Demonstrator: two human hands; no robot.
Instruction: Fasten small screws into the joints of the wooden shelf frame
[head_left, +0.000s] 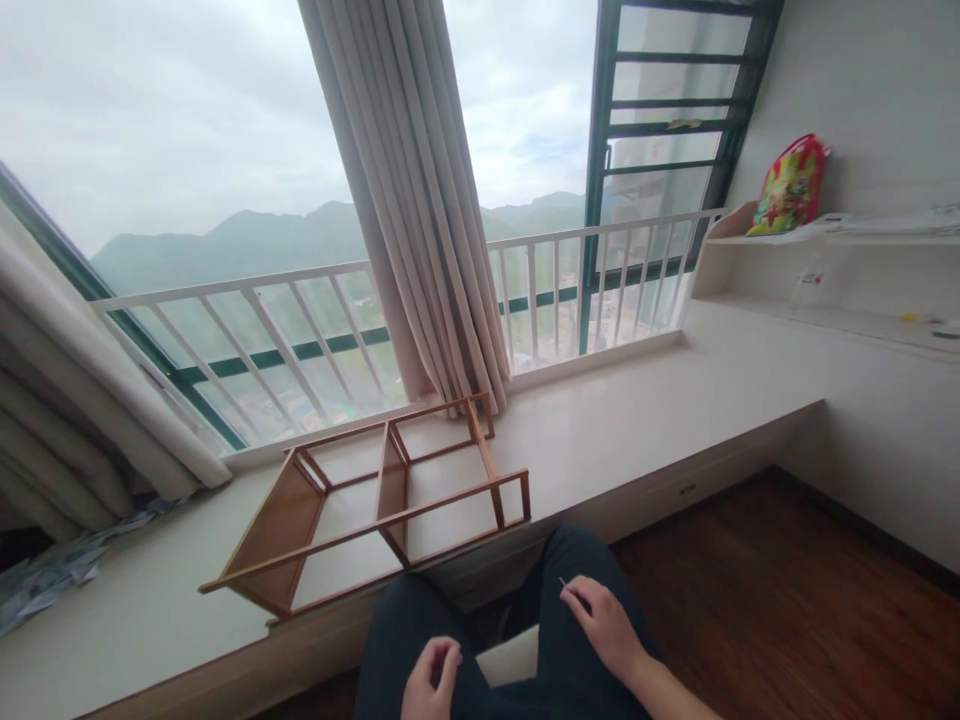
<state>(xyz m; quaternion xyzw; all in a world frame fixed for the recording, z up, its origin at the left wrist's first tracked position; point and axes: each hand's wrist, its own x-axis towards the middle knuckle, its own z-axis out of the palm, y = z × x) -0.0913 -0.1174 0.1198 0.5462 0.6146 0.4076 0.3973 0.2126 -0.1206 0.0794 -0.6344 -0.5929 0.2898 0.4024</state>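
My right hand [602, 622] rests over my right thigh, thumb and fingertips pinched on a small thin rod [563, 583]; its exact kind is too small to tell. Above my left thigh is my left hand [433, 678], fingers curled together; whatever they hold, if anything, cannot be made out. Ahead of my knees a brown wooden shelf frame [391, 490] lies on its side on the white window ledge [600, 440]. It has slim rails and two solid panels. Neither hand touches it.
A pale flat surface [511, 660] shows between my legs. Grey curtains [420, 200] hang by the window behind a white railing [555, 290]. Papers [60, 580] lie at the ledge's left end. A colourful bag [791, 185] stands on a wall shelf [855, 238] at right, above dark wooden floor [795, 590].
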